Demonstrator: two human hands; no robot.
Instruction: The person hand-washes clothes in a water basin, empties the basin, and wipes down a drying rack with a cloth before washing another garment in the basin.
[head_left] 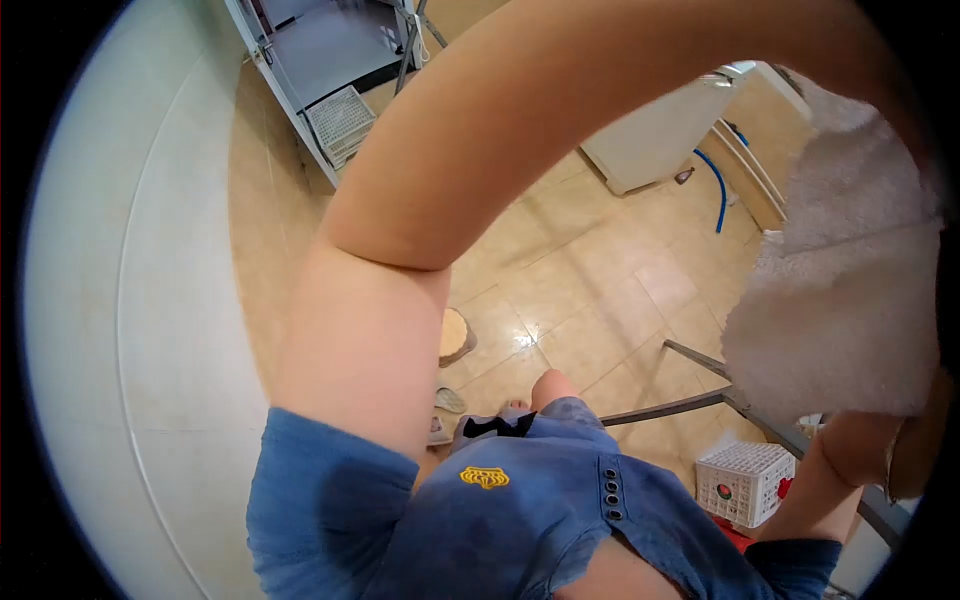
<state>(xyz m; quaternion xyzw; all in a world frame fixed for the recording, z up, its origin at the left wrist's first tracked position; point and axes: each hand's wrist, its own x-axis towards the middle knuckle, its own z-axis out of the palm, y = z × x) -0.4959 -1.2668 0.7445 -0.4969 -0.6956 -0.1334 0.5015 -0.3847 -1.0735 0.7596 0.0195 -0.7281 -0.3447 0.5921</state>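
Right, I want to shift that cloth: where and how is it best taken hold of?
Probably pinch the left edge of the cloth, coming from the picture's left. That limp edge shows uncovered against the floor, while in this view its top right borders the left arm and its bottom meets the right arm.

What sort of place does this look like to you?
Probably a utility or laundry area, though I can't be certain. The signs are a tiled floor, a blue hose near a boxy white unit, and the fluffy, pale cloth at the right.
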